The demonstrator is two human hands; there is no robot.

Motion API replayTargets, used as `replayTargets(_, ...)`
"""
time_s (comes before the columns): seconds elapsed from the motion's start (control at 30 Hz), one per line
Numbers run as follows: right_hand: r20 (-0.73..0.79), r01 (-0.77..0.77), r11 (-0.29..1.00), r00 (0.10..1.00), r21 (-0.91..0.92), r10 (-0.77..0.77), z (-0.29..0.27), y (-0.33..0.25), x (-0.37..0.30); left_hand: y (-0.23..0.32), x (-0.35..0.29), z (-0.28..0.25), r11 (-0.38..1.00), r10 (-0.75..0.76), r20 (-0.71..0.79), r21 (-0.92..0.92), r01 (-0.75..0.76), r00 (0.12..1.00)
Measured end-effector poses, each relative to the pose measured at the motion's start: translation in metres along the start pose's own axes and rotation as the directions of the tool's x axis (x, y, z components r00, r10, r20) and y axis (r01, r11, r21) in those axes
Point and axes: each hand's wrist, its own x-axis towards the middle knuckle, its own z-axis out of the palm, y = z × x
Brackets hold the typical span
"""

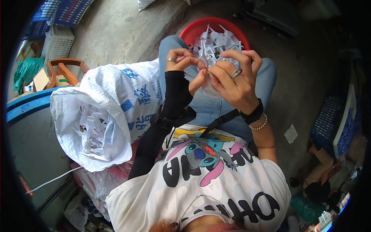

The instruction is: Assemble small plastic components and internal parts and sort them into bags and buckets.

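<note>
Over my lap, my left hand (184, 65) and my right hand (239, 88) meet fingertip to fingertip. Between them runs a thin red wire (206, 62), pinched by the left thumb and fingers. My right hand is closed at the same spot, its fingertips on a white plastic piece (210, 92) that shows below them; the fingers cover most of it. Just beyond the hands, a red plastic basket (188, 34) holds a heap of white plastic parts (222, 38), some with bits of wire.
At my left leans a white woven sack (127, 77), its mouth open on more white parts (92, 125). Behind it are a blue-rimmed bin (29, 102) and a brown wooden frame (63, 71). Blue crates (328, 112) stand at right; a dark case (270, 15) lies at far right.
</note>
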Motion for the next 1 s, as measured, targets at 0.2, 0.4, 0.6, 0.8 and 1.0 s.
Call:
replayTargets(0.2, -0.116, -0.148, 0.981, 0.98, 0.129, 0.163, 0.014, 0.002, -0.012, -0.004, -0.001, 0.006, 0.988, -0.078, 0.031, -0.134, 0.082, 0.996)
replayTargets(0.4, 0.107, -0.038, 0.998, 0.993, -0.039, 0.042, 0.006, 0.004, -0.002, 0.009, 0.0, 0.001, 0.869, 0.266, 0.001, 0.432, -0.24, 0.964)
replayTargets(0.6, 0.163, 0.012, 0.998, 0.987, -0.066, -0.001, 0.004, 0.001, 0.0, 0.007, 0.0, 0.003, 0.827, 0.319, 0.03, 0.48, -0.293, 0.947)
replayTargets(0.8, 0.114, 0.04, 0.999, 0.993, -0.023, -0.037, 0.005, 0.0, -0.002, -0.002, -0.003, 0.003, 0.971, 0.118, 0.036, 0.207, -0.123, 0.992)
replayTargets(1.0, -0.027, -0.109, 0.991, 0.993, 0.073, 0.111, 0.016, -0.005, -0.017, -0.009, -0.002, 0.0, 0.989, -0.106, 0.159, -0.082, 0.12, 0.982)
